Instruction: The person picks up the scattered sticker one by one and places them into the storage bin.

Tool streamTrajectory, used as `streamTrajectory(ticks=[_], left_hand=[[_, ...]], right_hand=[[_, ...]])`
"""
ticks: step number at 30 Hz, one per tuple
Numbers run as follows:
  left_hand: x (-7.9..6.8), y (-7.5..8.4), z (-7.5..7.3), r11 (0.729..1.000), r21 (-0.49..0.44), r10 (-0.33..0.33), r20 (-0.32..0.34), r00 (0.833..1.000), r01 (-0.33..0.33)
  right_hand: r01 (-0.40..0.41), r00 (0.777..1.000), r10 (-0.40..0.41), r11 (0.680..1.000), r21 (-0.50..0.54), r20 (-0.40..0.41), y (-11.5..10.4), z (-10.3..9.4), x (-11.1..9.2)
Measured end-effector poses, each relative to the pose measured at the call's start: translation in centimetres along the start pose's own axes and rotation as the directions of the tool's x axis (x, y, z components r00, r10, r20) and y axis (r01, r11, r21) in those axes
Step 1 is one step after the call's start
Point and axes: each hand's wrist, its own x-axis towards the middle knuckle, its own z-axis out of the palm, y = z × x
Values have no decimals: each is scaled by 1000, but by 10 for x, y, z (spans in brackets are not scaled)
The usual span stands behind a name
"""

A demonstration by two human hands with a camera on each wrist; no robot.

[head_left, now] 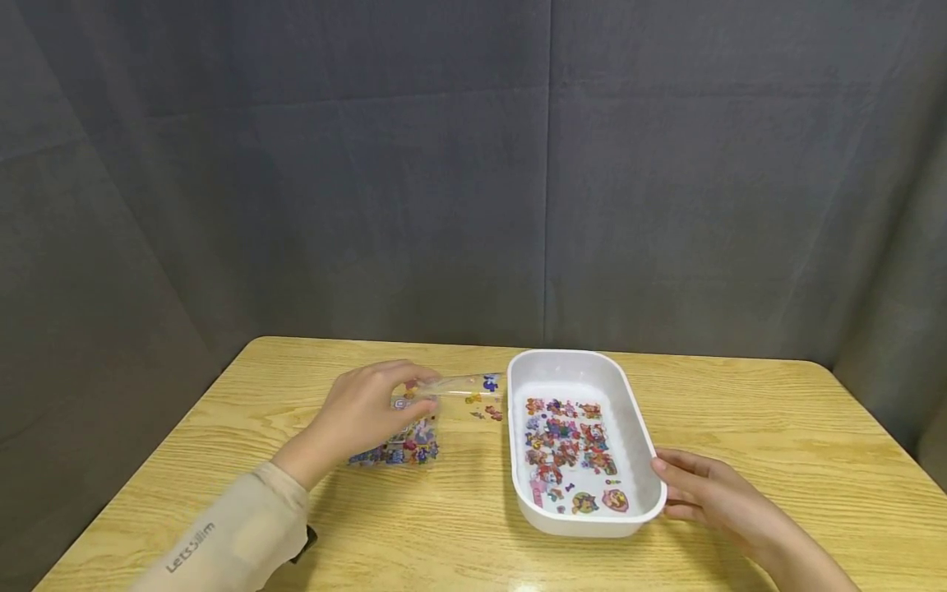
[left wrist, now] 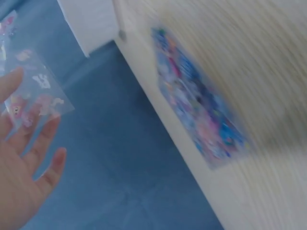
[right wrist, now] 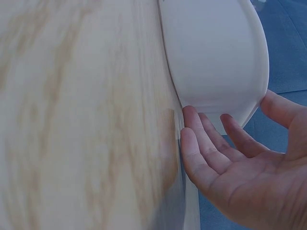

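My left hand pinches a clear sticker sheet between thumb and fingers. The sheet, printed with small cartoon figures, reaches toward the left rim of a white plastic tray. Below that hand, more colourful clear sticker sheets lie on the table, partly covered by it in the head view; the left wrist view shows them blurred. My right hand holds the tray at its near right corner, thumb at the rim and fingertips against the outer wall. Inside the tray lie clear sticker sheets with red, pink and purple figures.
The light wood table carries everything. Behind it hangs a dark grey curtain, close to the table's back edge. A beige sleeve covers the left forearm, with a black band edge showing beside it.
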Motion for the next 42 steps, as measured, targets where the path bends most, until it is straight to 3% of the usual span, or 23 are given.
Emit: streamTrajectory(ticks=[8,19,27,42], left_hand=[[9,25,1,998,-25,49,-29,998,-49],[19,43,11,998,-34,60,-9,998,-60],[25,55,22,993,-27,114,-3,994,-114],[31,71,35,993,-36,119,93,988,-116]], right_hand=[[4,1000,-4,1000,-6,-6,0,0,-1],[-20,1000,20,1000,-13,-21,0,0,-2],[-7,1000,7,1000,-11,-10,-1,1,-2],[-15,1000,14,1000,-22,-21,-3,1,-2]])
